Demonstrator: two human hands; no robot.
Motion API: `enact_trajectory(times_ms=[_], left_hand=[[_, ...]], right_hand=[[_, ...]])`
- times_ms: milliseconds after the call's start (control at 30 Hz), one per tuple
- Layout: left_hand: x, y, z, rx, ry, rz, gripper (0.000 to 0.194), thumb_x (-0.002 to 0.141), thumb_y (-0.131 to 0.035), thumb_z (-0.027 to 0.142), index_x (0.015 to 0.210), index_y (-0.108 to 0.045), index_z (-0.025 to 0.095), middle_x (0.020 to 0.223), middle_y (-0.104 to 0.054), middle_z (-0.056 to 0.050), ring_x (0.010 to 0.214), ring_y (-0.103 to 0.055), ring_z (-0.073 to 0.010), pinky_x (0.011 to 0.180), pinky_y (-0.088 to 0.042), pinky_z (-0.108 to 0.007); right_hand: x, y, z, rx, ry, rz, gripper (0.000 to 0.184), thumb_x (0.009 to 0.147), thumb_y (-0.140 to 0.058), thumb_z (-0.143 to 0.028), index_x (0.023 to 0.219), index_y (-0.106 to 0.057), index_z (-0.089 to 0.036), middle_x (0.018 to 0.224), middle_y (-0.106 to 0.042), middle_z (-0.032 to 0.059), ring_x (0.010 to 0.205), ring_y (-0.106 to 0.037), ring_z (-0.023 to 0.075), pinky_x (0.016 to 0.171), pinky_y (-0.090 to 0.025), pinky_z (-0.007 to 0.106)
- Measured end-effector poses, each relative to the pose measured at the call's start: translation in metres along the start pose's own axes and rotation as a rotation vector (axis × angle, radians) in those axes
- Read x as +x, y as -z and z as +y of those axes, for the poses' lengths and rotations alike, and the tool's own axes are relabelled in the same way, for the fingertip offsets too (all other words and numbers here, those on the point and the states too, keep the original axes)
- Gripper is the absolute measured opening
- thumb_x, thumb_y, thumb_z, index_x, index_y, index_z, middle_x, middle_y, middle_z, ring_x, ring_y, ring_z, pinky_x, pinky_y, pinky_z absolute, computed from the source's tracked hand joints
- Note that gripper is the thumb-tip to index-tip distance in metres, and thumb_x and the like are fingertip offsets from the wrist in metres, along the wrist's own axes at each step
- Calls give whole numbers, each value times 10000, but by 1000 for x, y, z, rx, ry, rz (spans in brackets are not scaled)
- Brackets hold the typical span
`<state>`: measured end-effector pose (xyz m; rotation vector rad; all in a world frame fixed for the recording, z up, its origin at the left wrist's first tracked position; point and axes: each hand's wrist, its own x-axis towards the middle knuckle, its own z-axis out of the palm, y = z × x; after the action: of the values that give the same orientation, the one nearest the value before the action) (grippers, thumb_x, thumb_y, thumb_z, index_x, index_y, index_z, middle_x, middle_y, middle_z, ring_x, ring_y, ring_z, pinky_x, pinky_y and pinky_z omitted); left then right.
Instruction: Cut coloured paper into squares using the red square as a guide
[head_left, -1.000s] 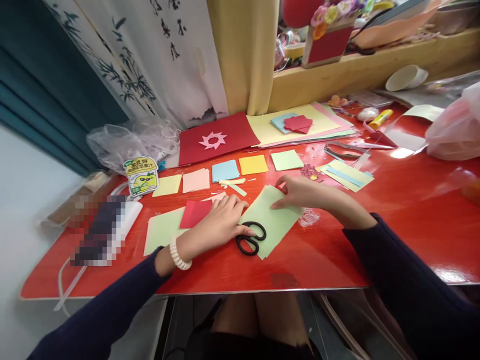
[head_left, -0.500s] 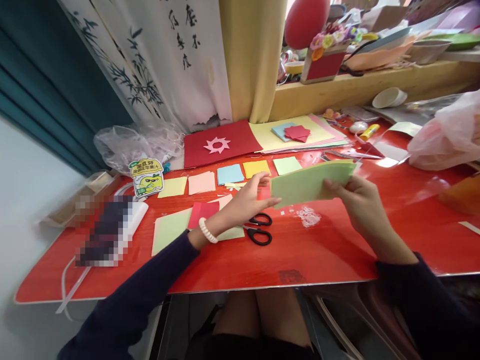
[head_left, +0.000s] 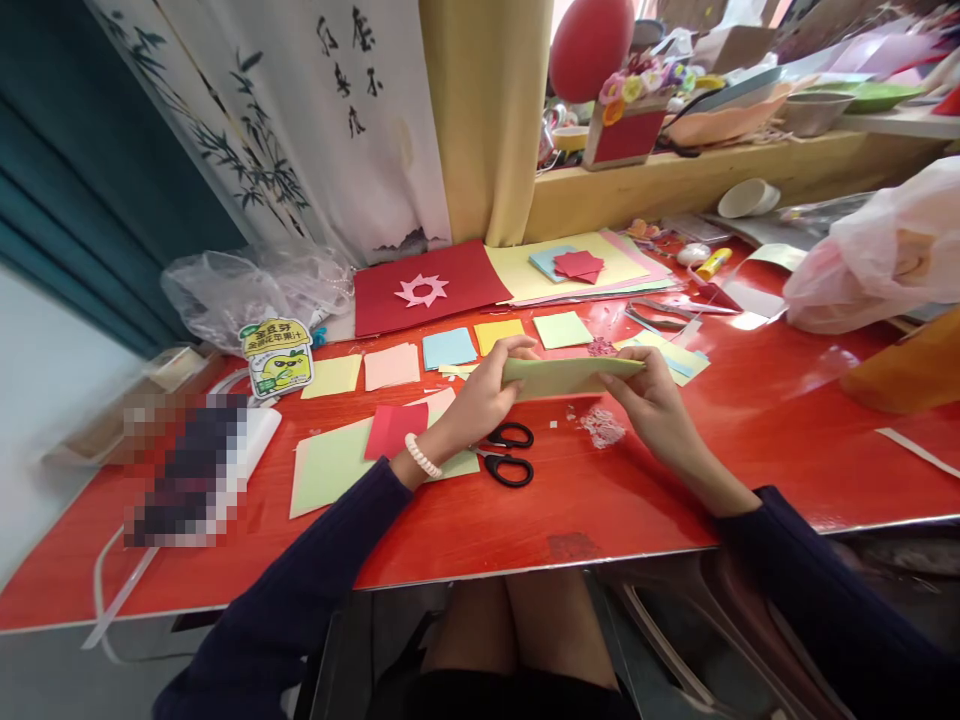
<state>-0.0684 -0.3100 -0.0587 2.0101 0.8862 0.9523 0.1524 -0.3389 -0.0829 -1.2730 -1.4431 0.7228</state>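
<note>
Light green paper (head_left: pixel 556 379), seemingly several sheets together, is held just above the table between both hands and seen at a low slant. My left hand (head_left: pixel 496 388), with a white coil band at the wrist, grips its left end between thumb and fingers. At the right end, my right hand (head_left: pixel 646 392) pinches it the same way. Black-handled scissors (head_left: pixel 510 470) lie just below my left hand. Under that forearm is a larger green sheet (head_left: pixel 319 470) with a red paper square (head_left: pixel 386 430) on it. Paper scraps (head_left: pixel 602 427) lie beside my right hand.
Beyond my hands runs a row of small paper squares: yellow (head_left: pixel 330 377), pink (head_left: pixel 391 367), blue (head_left: pixel 450 348), orange-yellow (head_left: pixel 486 336) and green (head_left: pixel 562 330). Behind them, a pink star ring (head_left: pixel 421 291) lies on dark red card (head_left: pixel 465 265). A plastic bag (head_left: pixel 877 250) stands right.
My left hand has closed on the left end of the green paper. The paper has been lowered and tipped flatter, and my right hand has come closer to the left. The view has shifted slightly.
</note>
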Motion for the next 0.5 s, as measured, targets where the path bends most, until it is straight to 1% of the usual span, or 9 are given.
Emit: enact_trajectory(times_ms=[67, 133, 200, 300, 400, 500], left_hand=[[0, 0, 0, 21, -37, 10, 368, 867, -436, 122, 1204, -436, 269, 1283, -504, -53, 1212, -466, -185, 979, -447, -361], [0, 0, -1, 30, -19, 10, 357, 868, -443, 133, 1202, -447, 258, 1311, -485, -59, 1229, -454, -198, 976, -454, -367], [0, 1, -1, 28, 25, -12, 363, 868, -448, 144, 1214, -441, 252, 1310, -492, -66, 1204, -478, -211, 975, -457, -390], [-1, 2, 0, 33, 61, -35, 399, 869, -437, 144, 1246, -420, 276, 1333, -483, -53, 1170, -503, -215, 986, -448, -415], [-3, 0, -3, 22, 79, -25, 504, 873, -429, 145, 1335, -340, 325, 1352, -465, -45, 1174, -499, -220, 991, -447, -424], [-3, -6, -8, 12, 124, -5, 620, 871, -443, 148, 1415, -221, 342, 1232, -533, -58, 1142, -517, -238, 981, -454, -456]], right_hand=[[0, -2, 1, -25, 53, 11, 218, 854, -499, -362, 1019, -378, -285, 1034, -510, 49, 979, -551, 214, 879, -480, 393], [0, -4, 6, -51, 89, -5, 287, 854, -502, -360, 1097, -367, -290, 1133, -491, 69, 1051, -534, 227, 913, -471, 410], [1, -4, 10, -65, 90, -35, 313, 855, -503, -345, 1126, -358, -285, 1144, -489, 75, 1077, -524, 233, 937, -461, 428], [3, -4, 16, -66, 47, -73, 255, 867, -480, -321, 1089, -361, -279, 1087, -514, 65, 1076, -530, 233, 954, -455, 445], [3, -5, 19, -53, 45, -76, 235, 868, -470, -288, 1075, -358, -280, 1102, -516, 63, 1108, -527, 224, 985, -442, 437], [4, -6, 22, -35, 67, -73, 260, 859, -480, -269, 1087, -354, -277, 1130, -514, 67, 1136, -524, 219, 1010, -428, 425]])
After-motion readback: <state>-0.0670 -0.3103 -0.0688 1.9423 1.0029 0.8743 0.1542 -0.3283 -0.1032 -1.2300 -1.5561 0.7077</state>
